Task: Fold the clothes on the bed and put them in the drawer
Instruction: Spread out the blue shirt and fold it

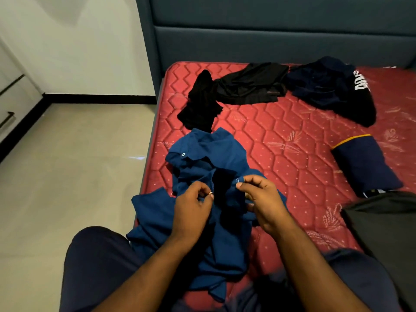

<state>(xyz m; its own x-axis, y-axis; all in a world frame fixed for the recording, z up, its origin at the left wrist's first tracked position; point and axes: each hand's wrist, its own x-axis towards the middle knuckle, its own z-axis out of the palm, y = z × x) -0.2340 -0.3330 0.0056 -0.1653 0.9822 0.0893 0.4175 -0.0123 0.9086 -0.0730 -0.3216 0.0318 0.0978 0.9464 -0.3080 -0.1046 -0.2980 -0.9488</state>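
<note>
- Blue shirt [202, 199] lies crumpled at the near left edge of the bed [281, 140], partly over the person's lap.
- Left hand [191, 208] pinches a bit of its fabric, fingers curled.
- Right hand [261, 199] grips a bunched fold just beside the left.
- Black garment [236, 91] and dark navy garment [326, 86] sit unfolded near the headboard [270, 41].
- Folded navy piece [364, 163] rests at right, well apart from the shirt.
- Drawers [11, 97] stand at far left.
</note>
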